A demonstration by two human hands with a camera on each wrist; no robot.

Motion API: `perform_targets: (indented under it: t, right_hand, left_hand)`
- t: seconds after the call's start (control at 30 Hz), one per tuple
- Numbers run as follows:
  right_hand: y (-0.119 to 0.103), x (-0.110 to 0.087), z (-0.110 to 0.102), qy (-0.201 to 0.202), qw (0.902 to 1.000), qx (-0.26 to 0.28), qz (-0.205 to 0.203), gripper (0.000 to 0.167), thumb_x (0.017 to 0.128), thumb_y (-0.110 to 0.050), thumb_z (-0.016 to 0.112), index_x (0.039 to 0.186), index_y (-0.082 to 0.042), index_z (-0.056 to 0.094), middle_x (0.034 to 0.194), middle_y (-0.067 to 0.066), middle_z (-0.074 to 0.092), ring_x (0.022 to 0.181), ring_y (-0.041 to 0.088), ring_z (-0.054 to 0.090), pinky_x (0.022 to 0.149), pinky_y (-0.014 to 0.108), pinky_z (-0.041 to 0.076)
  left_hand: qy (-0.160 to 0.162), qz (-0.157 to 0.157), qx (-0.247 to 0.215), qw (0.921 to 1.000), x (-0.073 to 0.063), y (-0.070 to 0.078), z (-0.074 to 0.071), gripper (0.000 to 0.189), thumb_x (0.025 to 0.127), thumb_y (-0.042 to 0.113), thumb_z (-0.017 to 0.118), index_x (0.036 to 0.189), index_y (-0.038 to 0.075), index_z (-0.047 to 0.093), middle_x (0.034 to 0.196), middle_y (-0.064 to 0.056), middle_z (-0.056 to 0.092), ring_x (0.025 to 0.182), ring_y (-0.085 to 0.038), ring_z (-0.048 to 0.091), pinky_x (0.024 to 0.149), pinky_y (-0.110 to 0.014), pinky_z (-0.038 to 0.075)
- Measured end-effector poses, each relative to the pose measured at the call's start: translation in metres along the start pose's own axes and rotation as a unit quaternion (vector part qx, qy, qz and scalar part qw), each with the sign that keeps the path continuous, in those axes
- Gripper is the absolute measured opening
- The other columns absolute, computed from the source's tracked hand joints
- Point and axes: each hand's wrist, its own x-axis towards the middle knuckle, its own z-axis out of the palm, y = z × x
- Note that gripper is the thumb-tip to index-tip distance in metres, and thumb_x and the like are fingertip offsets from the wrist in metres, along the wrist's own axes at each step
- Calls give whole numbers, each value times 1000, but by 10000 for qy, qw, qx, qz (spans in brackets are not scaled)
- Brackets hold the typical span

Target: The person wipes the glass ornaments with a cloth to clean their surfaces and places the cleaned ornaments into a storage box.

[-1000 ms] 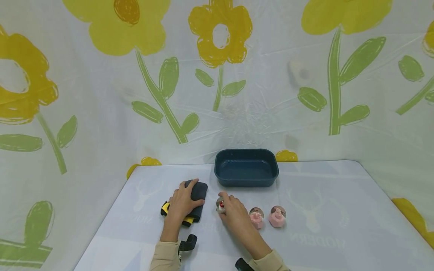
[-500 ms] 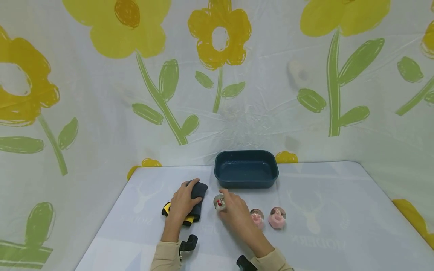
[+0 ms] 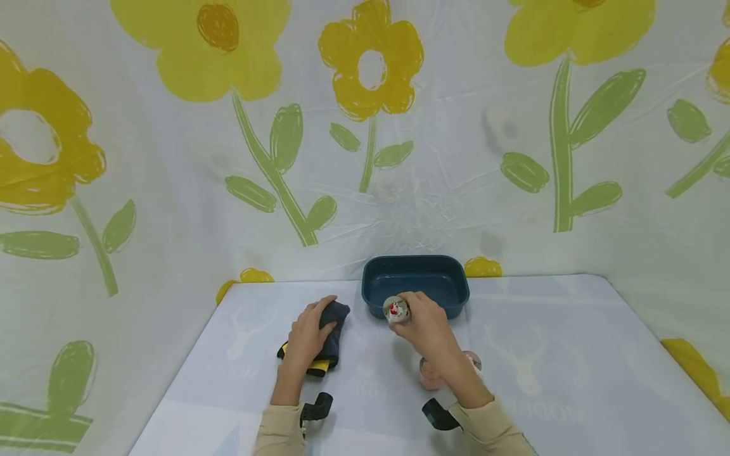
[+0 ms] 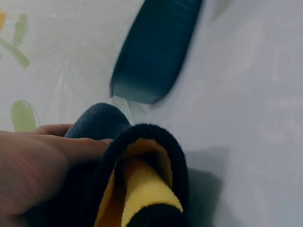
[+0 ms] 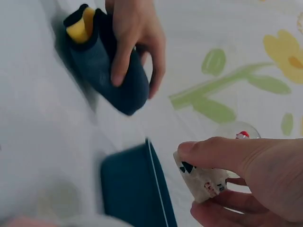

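Observation:
In the head view my right hand [image 3: 428,329] grips a small snow globe [image 3: 396,309] with a red and white figure inside. Its pale printed base [image 5: 203,182] shows between thumb and fingers in the right wrist view. The globe overlaps the front edge of a dark teal rectangular tub [image 3: 415,266]. To the left, my left hand [image 3: 305,339] grips a folded towel [image 3: 335,332], dark blue outside, yellow inside, edged in black. From the left wrist, the towel's rolled end [image 4: 147,189] opens toward the camera, a shadow beside it.
Two pink-based snow globes [image 3: 430,377] stand on the white table [image 3: 547,329], partly covered by my right forearm in the head view. Behind the tub hangs a white curtain [image 3: 456,190] printed with yellow flowers. Each wrist carries a black camera mount.
My right hand has lifted the snow globe and carried it up and right, to the tub's front edge. My left hand has shifted slightly right with the towel, which now hangs more tilted.

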Motion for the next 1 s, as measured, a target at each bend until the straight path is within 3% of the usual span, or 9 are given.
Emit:
perform_targets:
  t: [0.1, 0.2, 0.3, 0.43, 0.53, 0.63, 0.87, 1.0]
  right_hand:
    - [11, 5, -6, 120, 9999, 27, 21, 54, 72, -16, 88, 118, -7, 63, 110, 11, 66, 100, 25, 64, 87, 42, 56]
    - [22, 9, -11, 111, 9999, 99, 19, 53, 72, -14, 87, 118, -7, 62, 110, 12, 64, 100, 26, 63, 87, 44, 55]
    - [31, 11, -16, 114, 9998, 160, -61, 52, 72, -12, 86, 119, -7, 63, 109, 11, 64, 98, 25, 62, 87, 42, 55]
    - [40, 12, -23, 101, 9992, 372, -91, 55, 74, -12, 85, 122, -6, 59, 108, 10, 67, 95, 22, 64, 84, 40, 56]
    - [45, 12, -26, 156, 9980, 606, -12, 54, 75, -14, 84, 121, -6, 57, 110, 11, 69, 95, 21, 67, 84, 38, 58]
    - [48, 13, -28, 313, 9962, 808, -23, 46, 77, -16, 83, 115, -6, 59, 109, 10, 71, 93, 20, 69, 82, 36, 59]
    - [53, 14, -30, 779, 9855, 1447, -426, 34, 80, -15, 80, 111, -8, 67, 106, 10, 70, 83, 19, 71, 71, 27, 60]
    - [55, 16, -32, 727, 9785, 1789, -718, 35, 82, -13, 79, 115, -11, 68, 110, 9, 67, 89, 24, 72, 70, 27, 60]
  left_hand:
    - [86, 209, -534, 9983, 3, 3, -5, 58, 90, 20, 72, 142, 28, 49, 142, -14, 55, 129, -39, 53, 99, -63, 44]
    - [162, 471, -1236, 9911, 6, 10, -12, 58, 90, 22, 71, 143, 31, 48, 144, -11, 54, 131, -35, 52, 103, -58, 44]
    - [158, 560, -1955, 9790, 8, 22, -20, 58, 91, 26, 71, 143, 35, 47, 143, -9, 55, 118, -30, 61, 94, -45, 52]
    - [-269, 530, -3199, 9456, 12, 38, -26, 57, 92, 31, 69, 143, 40, 45, 137, -10, 58, 94, -25, 66, 71, -31, 55]
    - [-668, 519, -3984, 9133, 15, 49, -27, 56, 93, 30, 67, 142, 43, 44, 135, -11, 57, 95, -27, 68, 70, -31, 57]
    - [-865, 486, -4284, 8981, 17, 58, -25, 55, 94, 28, 66, 142, 43, 43, 136, -10, 57, 100, -26, 67, 75, -33, 58]
    - [-1107, 461, -4448, 8876, 21, 70, -14, 53, 96, 26, 64, 143, 43, 43, 136, -10, 57, 100, -26, 67, 76, -35, 58]
    - [-1190, 450, -4583, 8796, 24, 76, -9, 52, 96, 28, 63, 141, 47, 43, 134, -8, 58, 100, -25, 66, 76, -35, 58]
